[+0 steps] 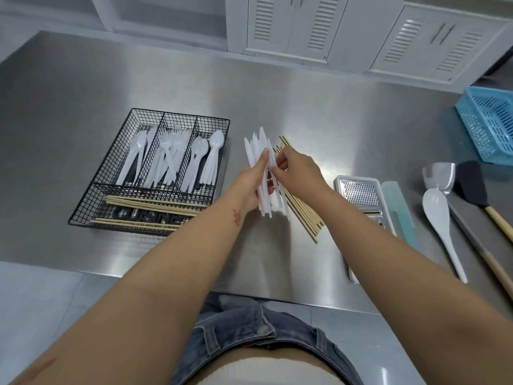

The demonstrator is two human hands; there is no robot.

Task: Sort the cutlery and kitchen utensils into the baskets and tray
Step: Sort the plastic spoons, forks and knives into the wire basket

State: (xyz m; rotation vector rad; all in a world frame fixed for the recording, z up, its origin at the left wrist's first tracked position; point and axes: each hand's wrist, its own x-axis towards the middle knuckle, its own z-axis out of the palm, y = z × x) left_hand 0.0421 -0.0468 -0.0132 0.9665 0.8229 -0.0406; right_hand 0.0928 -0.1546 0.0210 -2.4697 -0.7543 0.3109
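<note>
The left hand (251,187) is curled round a bundle of white plastic knives (259,162), thumb laid up along the front of the bundle, holding it tilted just above the steel table (305,93); the blades fan out beyond the fingertips, away from the person; the right hand (298,170) meets it from the other side, thumb and forefinger pinching the edge of the same bundle, so both hands are grasping the knives; beneath the right hand and wrist, flat on the table, lies a loose row of wooden chopsticks (301,211), their far ends showing past the right fingers and their near ends reaching back toward the person; to the outer side of the left hand, near but apart from it, sits the black wire tray (111,162); its far compartments hold white plastic spoons (206,157) in the one nearest the hand, forks (169,154) in the middle, and more white cutlery in the one farthest off; its long near compartment holds more chopsticks laid crosswise; to the outer side of the right forearm lies a metal grater (361,195), with a pale teal scraper (397,204) just beside it; farther out from that hand are a white rice paddle (441,223), a metal scoop (440,176) touching its bowl, and a black spatula (472,184) with a wooden handle; well beyond the right hand, at the table's far corner, stands a blue basket (488,126).
</note>
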